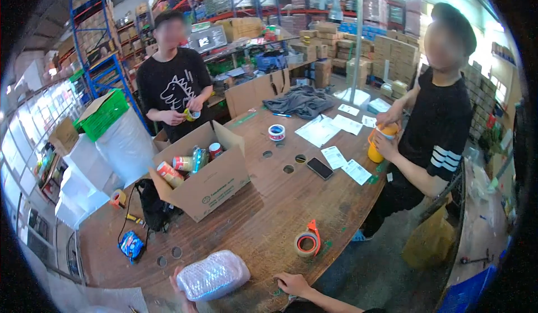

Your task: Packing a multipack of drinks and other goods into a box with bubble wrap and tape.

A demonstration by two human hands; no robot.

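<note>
At the near side of the wooden table [269, 212], my left hand [180, 290] grips the left end of a bubble-wrapped parcel [213, 275]. The wrap hides what is inside, and part of that hand is behind the parcel. My right hand [294, 284] rests by the table's near edge, fingers loosely bent, holding nothing that I can see. Just beyond it lies a roll of brown packing tape on an orange dispenser [307, 244]. Farther off, an open cardboard box [214, 191] contains several cans and wrapped items.
Left on the table are a black bag [154, 205], a blue packet [131, 245] and a tape roll [118, 198]. A phone [320, 168] lies near paper slips [356, 171]. One co-worker [176, 77] holds a small yellow item; another [437, 102] grips a yellow bottle [375, 151].
</note>
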